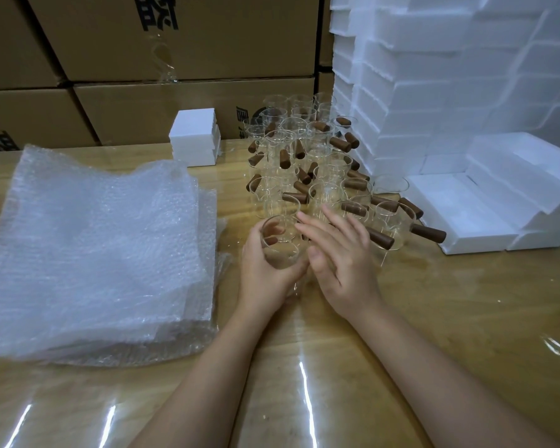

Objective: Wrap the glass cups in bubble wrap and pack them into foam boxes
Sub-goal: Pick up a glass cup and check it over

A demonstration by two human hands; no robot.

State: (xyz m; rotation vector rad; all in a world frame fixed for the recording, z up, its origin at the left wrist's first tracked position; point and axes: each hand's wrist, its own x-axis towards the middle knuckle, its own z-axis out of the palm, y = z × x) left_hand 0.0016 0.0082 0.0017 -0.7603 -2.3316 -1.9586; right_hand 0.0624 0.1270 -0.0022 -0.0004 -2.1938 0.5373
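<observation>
Left hand point(265, 273) gripped one glass cup point(280, 240), fingers curled round its wall, low over the counter point(434, 318) near frame centre. Right hand point(340, 257) sat at the cup's 3 o'clock, fingers straight and spread, holding nothing; touching the glass or just beside it, couldn't tell. Judgement: thin clear glass, so light, rigid, smooth enough to slip, and fragile. Best held round the body with a full wrap of the fingers, not by the rim. Couldn't tell if this cup had a handle, as the right hand covered that side. Remaining cups point(304, 163) were packed tight at 12 to 1 o'clock of the hands, wooden handles point(340, 144) sticking out every way. Nearest handle point(382, 238) was just beside the right hand at 2 o'clock: likely snag if that hand swung out. Bubble wrap point(94, 253) was stacked flat at 9 o'clock, near the left hand. Open foam boxes point(459, 215) lay at 3 o'clock, beyond the outermost cups, so a wrapped cup would have to go over or round them. Tall foam stack point(434, 92) at 1 o'clock, small foam block point(194, 137) at 11, cardboard cartons point(175, 43) behind at 12.
</observation>
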